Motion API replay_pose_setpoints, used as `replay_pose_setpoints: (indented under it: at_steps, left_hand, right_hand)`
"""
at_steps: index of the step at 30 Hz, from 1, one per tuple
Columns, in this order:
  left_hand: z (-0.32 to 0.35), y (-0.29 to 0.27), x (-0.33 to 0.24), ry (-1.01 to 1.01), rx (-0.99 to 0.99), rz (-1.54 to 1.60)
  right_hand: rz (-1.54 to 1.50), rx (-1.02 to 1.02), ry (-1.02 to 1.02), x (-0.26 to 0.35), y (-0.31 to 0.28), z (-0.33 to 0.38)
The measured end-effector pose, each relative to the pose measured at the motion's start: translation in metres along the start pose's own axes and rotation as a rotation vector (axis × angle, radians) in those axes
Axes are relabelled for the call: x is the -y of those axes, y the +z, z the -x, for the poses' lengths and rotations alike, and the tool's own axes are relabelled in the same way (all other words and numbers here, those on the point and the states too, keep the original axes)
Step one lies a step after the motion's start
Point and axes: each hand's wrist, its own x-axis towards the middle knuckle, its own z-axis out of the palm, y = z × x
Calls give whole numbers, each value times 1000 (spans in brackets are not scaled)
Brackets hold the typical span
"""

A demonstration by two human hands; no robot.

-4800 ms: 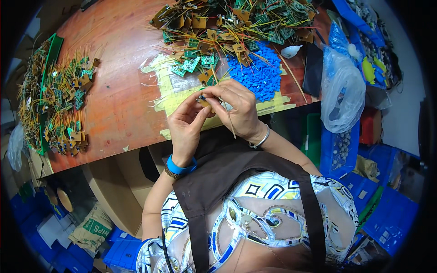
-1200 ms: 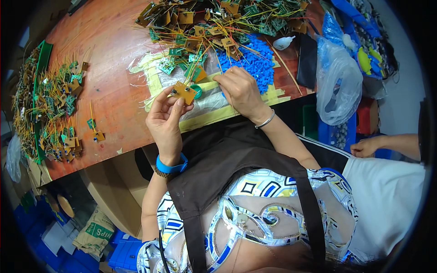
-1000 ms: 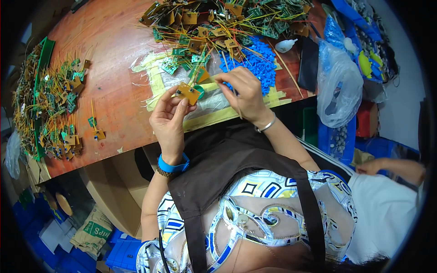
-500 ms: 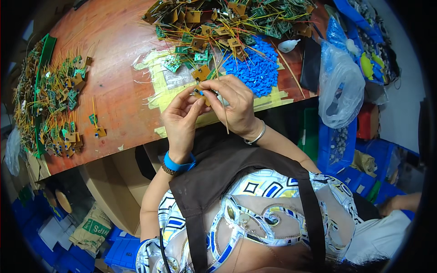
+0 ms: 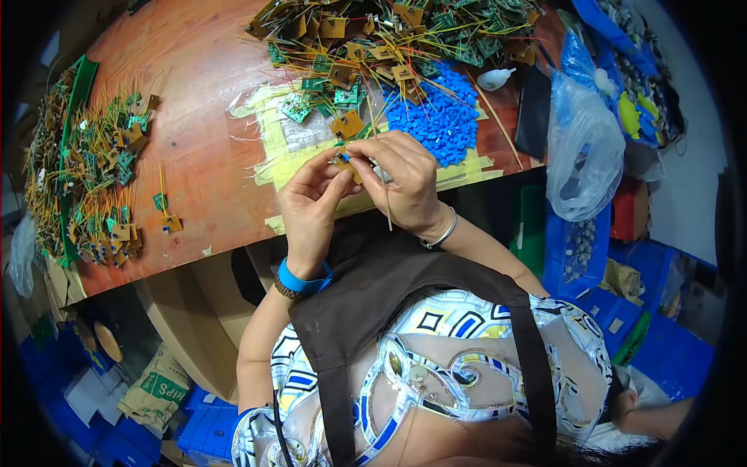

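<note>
My left hand (image 5: 310, 208) pinches a small brown circuit board (image 5: 355, 176) between thumb and fingertips, over the near edge of the table. A tiny blue plastic piece (image 5: 343, 157) sits at the board's upper end, right by both sets of fingertips. My right hand (image 5: 403, 173) is closed beside it, its thumb and forefinger at the blue piece. A thin wooden stick (image 5: 387, 201) is tucked through the right fingers and sticks out toward me. The fingers partly cover the board, so how the blue piece sits on it cannot be made out.
Beyond my hands lie a heap of wired circuit boards (image 5: 334, 47) and a pile of blue pieces (image 5: 436, 121). More wired boards (image 5: 117, 156) lie leftward along a green divider (image 5: 76, 101). At right are a white squeeze bottle (image 5: 496, 79), plastic bag (image 5: 580, 171) and another person's arm (image 5: 657, 419).
My hands keep almost the same pose around the board, with small fingertip shifts. At lower right, the other person's arm has moved down and toward me.
</note>
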Motion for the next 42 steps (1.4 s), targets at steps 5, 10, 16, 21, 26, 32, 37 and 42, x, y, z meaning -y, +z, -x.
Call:
replay_pose_setpoints:
  at_steps: [5, 10, 16, 21, 26, 32, 37, 42]
  left_hand:
    - [0, 0, 1, 13, 21, 4]
    - [-1, -1, 2, 11, 25, 2]
    - [-2, 0, -7, -16, -54, 1]
    - [-5, -12, -7, -46, -94, 62]
    - [-3, -74, -37, 212, -392, -73]
    - [16, -224, -68, 468, -836, -234]
    - [20, -237, -52, 318, -861, -538]
    - [17, -263, -37, 484, -921, -840]
  right_hand:
    - [-16, -13, -8, 0, 2, 0]
    - [-14, -5, -5, -1, 3, 1]
    - [-39, -4, -4, 7, 6, -5]
    - [-21, 11, -42, 11, 10, -7]
    - [-72, -8, -57, 14, -2, -14]
    - [-62, 25, -22, 3, -6, -2]
    - [-72, 42, -14, 5, -5, -2]
    - [-93, 68, -39, -3, 0, -2]
